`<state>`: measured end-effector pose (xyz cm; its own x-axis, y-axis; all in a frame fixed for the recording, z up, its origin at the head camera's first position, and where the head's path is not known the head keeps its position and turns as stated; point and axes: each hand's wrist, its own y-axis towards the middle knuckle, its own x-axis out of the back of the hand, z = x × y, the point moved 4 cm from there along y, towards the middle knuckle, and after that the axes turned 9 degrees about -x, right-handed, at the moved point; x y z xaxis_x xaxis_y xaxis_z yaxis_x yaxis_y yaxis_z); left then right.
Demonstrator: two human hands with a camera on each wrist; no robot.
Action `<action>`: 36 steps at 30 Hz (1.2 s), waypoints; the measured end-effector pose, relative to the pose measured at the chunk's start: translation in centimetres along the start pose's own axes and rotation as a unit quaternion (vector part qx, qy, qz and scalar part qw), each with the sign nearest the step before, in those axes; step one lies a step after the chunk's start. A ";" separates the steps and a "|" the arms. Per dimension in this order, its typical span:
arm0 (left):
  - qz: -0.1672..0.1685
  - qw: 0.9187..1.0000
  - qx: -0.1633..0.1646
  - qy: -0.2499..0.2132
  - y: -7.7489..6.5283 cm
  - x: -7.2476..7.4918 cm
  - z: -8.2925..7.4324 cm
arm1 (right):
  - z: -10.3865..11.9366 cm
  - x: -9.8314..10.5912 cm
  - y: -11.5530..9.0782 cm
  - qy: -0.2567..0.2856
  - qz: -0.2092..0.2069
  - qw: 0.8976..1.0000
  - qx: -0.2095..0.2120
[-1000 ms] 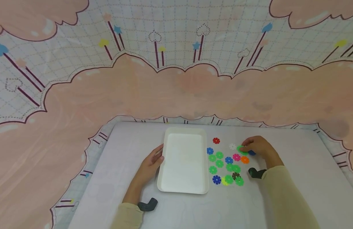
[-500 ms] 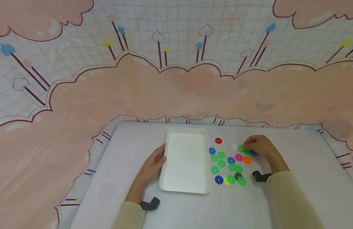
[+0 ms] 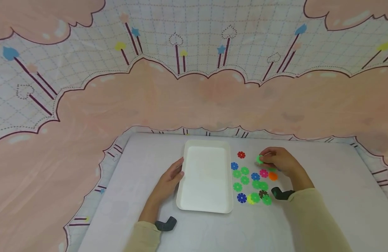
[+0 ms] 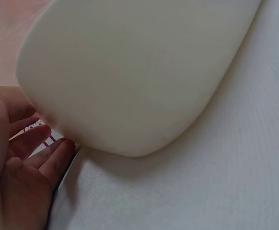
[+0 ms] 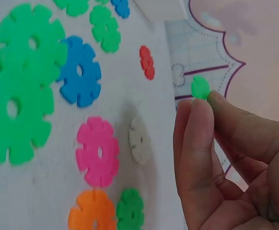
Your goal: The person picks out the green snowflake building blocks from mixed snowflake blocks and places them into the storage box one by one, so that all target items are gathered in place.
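Note:
In the head view a white tray point(image 3: 207, 209) lies on the table, and my left hand point(image 3: 166, 182) touches its left edge. The left wrist view has relaxed fingers point(image 4: 58, 163) against the tray's side point(image 4: 130, 96). My right hand point(image 3: 283, 162) pinches a green snowflake disc point(image 3: 259, 159) between thumb and fingertips, above the table. Up close in the right wrist view, the pinched disc shows nearly edge-on. Beneath and beside that hand lie a white disc point(image 5: 139, 141), a pink disc point(image 5: 98, 151) and an orange disc point(image 5: 92, 211).
Several more discs, mostly green, are scattered right of the tray, with a red disc point(image 3: 241, 154) farthest back and a dark blue disc point(image 3: 241, 198) near the front. A patterned cloth point(image 3: 194, 101) hangs behind the table point(image 3: 345, 196).
My right hand has lifted the green disc and moved left with it, away from another green disc beside it. My left hand stays at the tray. The head view has shifted slightly.

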<state>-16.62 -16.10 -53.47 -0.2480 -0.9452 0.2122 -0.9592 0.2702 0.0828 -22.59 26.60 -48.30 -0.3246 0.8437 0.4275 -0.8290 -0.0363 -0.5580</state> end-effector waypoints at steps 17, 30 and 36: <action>-0.001 1.000 -0.003 -0.005 0.1 0.2 -0.1 | 3.1 -3.9 0.7 0.105 0.049 0.993 -0.007; -0.002 1.000 -0.004 -0.003 0.2 0.2 -0.2 | 6.9 -8.1 1.1 0.166 0.116 0.979 0.004; -0.005 1.000 0.000 -0.004 0.2 0.1 -0.2 | 8.3 -10.0 1.7 0.185 0.126 0.975 -0.004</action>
<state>-16.80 -16.14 -53.22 -0.2392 -0.9493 0.2042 -0.9616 0.2607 0.0855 -24.48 13.67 -47.63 -0.3292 0.9442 -0.0090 -0.7399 -0.2639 -0.6188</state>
